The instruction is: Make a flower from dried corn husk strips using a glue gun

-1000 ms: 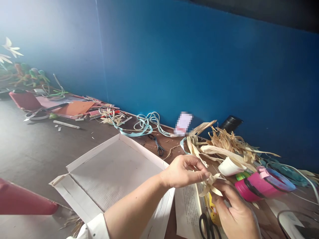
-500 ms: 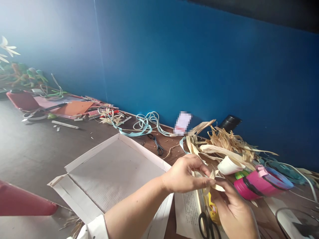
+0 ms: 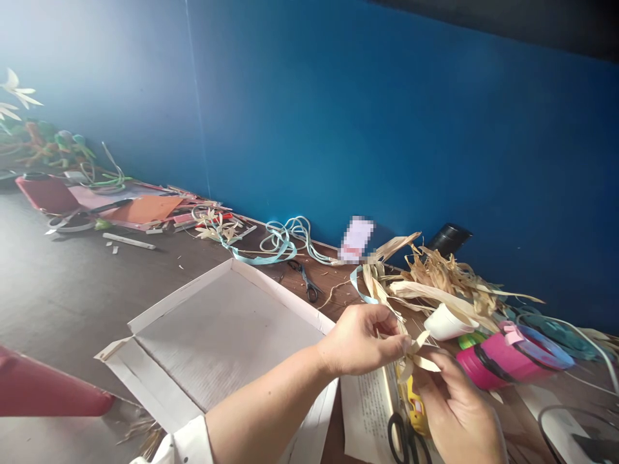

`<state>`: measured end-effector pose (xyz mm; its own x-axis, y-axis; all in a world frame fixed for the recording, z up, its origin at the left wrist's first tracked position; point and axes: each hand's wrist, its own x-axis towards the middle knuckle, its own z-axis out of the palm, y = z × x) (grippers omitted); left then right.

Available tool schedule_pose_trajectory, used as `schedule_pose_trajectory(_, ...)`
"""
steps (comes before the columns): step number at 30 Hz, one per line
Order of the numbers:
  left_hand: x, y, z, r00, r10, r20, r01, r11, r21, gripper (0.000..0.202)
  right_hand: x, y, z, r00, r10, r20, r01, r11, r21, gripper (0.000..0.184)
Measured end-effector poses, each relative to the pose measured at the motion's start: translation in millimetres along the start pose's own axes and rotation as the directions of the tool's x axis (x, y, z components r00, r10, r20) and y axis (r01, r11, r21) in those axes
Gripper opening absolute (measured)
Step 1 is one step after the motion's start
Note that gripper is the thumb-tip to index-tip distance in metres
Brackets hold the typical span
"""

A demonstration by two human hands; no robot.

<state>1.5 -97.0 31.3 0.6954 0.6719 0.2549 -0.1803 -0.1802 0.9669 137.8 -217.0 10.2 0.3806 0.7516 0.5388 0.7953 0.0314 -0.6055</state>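
Observation:
Between my two hands is a small cream flower of pointed corn husk petals (image 3: 418, 358). My left hand (image 3: 363, 340) is closed, its thumb and fingertips pinching the flower from the left. From below and the right, my right hand (image 3: 457, 406) grips its base, which the fingers hide. Below the hands lie black-handled scissors (image 3: 397, 430), a yellow tool (image 3: 418, 412) and a printed paper sheet (image 3: 365, 406). Dry corn husks (image 3: 435, 274) are heaped beyond my hands, and a white cup (image 3: 447, 322) lies tipped beside them.
An open white box lid (image 3: 167, 381) lies left of my hands. Behind it are small scissors (image 3: 305, 280), pale blue cord (image 3: 278, 241) and finished husk flowers (image 3: 215, 227). A pink container (image 3: 498, 357) lies at the right. A blue wall (image 3: 338, 116) bounds the far side.
The flower's petals now show more openly, spread between my hands. My left thumb has drawn back slightly to the left from the petals. The view has shifted a little.

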Motion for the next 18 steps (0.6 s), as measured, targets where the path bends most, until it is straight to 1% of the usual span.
schedule_pose_trajectory(6, 2.1, -7.2, 3.0, 0.998, -0.069, 0.001, 0.069, 0.994, -0.084, 0.018, 1.8, 15.2, -3.4, 0.985, -0.17, 0.021, 0.171, 0.98, -0.103, 0.018)
schedule_pose_trajectory(11, 4.4, -12.5, 3.2, 0.996, -0.094, -0.01, 0.092, 0.99, -0.103, 0.021, 8.8, 13.4, -3.1, 0.974, -0.226, 0.02, 0.227, 0.968, -0.105, 0.016)
schedule_pose_trajectory(14, 5.8, -15.0, 2.8, 0.993, -0.113, -0.015, 0.111, 0.987, -0.117, 0.027, 13.1, 7.8, -0.3, 0.964, -0.266, 0.014, 0.266, 0.958, -0.11, 0.014)
schedule_pose_trajectory(18, 7.5, -12.5, 1.6, 0.989, -0.15, -0.009, 0.147, 0.977, -0.153, 0.037, 16.6, 4.8, 3.0, 0.962, -0.272, 0.003, 0.269, 0.953, -0.139, 0.014)
